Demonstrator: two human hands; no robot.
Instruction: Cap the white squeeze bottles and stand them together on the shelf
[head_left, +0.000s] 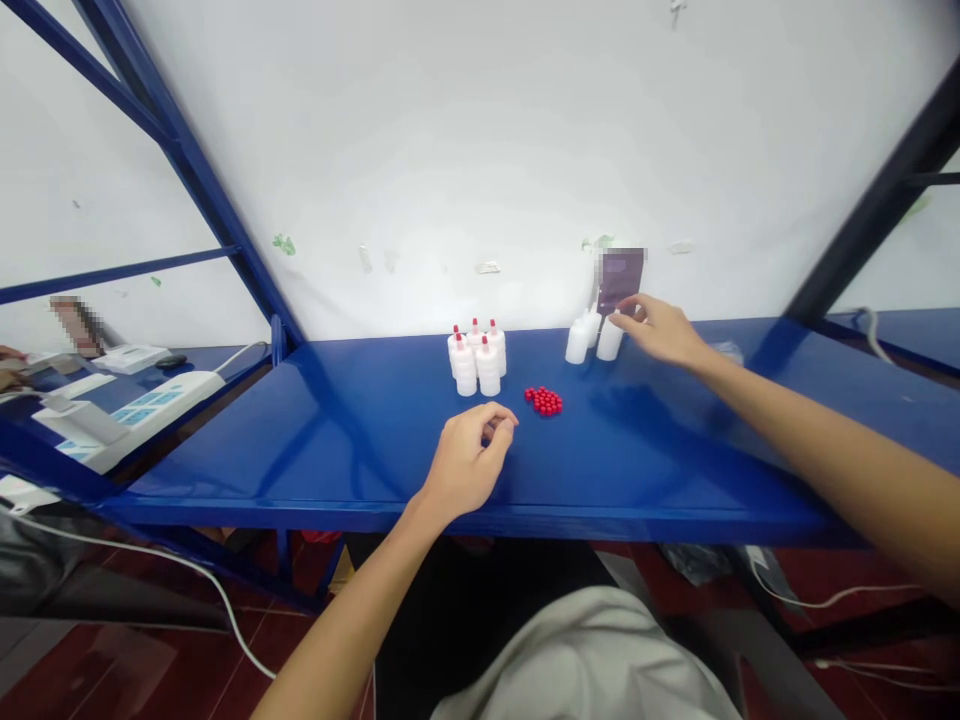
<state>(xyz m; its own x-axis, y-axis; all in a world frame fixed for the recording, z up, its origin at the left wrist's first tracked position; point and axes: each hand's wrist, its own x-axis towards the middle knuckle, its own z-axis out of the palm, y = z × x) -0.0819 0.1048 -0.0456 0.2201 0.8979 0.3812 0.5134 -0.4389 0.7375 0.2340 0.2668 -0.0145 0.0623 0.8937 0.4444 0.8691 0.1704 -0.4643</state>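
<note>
My right hand [660,330] reaches to the back right of the table, its thumb and fingers closed at the top of a white squeeze bottle [609,342]. More capless white bottles [577,344] stand upright just left of it. My left hand [474,452] hovers over the table's front half with its fingers curled in, and nothing shows in them. Beyond it lies a small pile of red caps [546,402]. Left of the caps, several white bottles with red-tipped nozzles [488,368] stand grouped upright.
The blue table [360,430] backs onto a white wall, with blue frame posts [202,180] at its sides. A dark purple, partly pixelated panel [621,278] stands behind the right bottles. At the left are a white power strip [161,400] and part of another person's hand [10,368].
</note>
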